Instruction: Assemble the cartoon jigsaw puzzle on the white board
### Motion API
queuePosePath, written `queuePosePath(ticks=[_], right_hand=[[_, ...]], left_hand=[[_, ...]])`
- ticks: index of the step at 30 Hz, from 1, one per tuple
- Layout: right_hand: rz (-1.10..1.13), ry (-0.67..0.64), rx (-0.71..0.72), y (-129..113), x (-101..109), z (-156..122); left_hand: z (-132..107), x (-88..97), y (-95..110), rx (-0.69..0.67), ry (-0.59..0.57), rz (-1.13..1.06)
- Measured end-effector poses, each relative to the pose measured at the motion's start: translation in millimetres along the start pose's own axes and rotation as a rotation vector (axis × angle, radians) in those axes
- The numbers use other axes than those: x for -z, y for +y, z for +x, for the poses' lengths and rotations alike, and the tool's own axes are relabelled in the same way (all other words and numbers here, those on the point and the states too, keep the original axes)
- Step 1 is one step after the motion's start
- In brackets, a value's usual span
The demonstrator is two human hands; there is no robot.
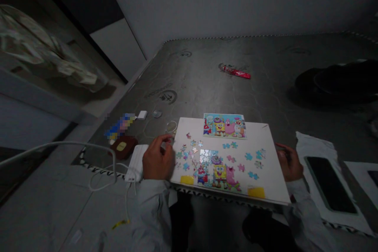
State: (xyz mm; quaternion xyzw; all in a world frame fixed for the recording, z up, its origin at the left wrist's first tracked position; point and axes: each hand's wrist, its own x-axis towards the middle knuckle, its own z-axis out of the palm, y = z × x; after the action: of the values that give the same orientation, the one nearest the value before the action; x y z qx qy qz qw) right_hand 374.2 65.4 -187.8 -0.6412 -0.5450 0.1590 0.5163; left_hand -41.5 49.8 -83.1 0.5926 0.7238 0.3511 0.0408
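A white board (pixel 261 134) lies before me, its front edge along the table's near edge. My left hand (pixel 159 159) is closed at the board's left edge, fingers curled and thumb beside it. My right hand (pixel 289 163) grips the opposite edge, its fingertips partly hidden. On the board is a partly joined jigsaw puzzle (pixel 220 171) with cartoon figures. Loose puzzle pieces (pixel 232 145) are scattered to its left, right and above. A reference picture card (pixel 225 126) lies at the board's top edge. Two yellow tabs (pixel 256 193) mark the near edge.
On the left are a white power strip (pixel 136 163) with cables, a brown case (pixel 123 146) and a small white block (pixel 142 115). To the right, a phone (pixel 330 185) lies on white paper. Farther back are a red packet (pixel 236 72) and a dark object (pixel 345 82).
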Motion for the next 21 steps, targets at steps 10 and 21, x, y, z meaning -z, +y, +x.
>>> queuePosePath(ticks=[10, 21], right_hand=[[0.205, -0.038, 0.003, -7, 2, 17], [0.261, 0.006, -0.176, -20, -2, 19]], left_hand=[[-10, -11.7, -12, -0.104, 0.024, -0.042], [-12, -16.0, -14, -0.022, 0.077, -0.084]])
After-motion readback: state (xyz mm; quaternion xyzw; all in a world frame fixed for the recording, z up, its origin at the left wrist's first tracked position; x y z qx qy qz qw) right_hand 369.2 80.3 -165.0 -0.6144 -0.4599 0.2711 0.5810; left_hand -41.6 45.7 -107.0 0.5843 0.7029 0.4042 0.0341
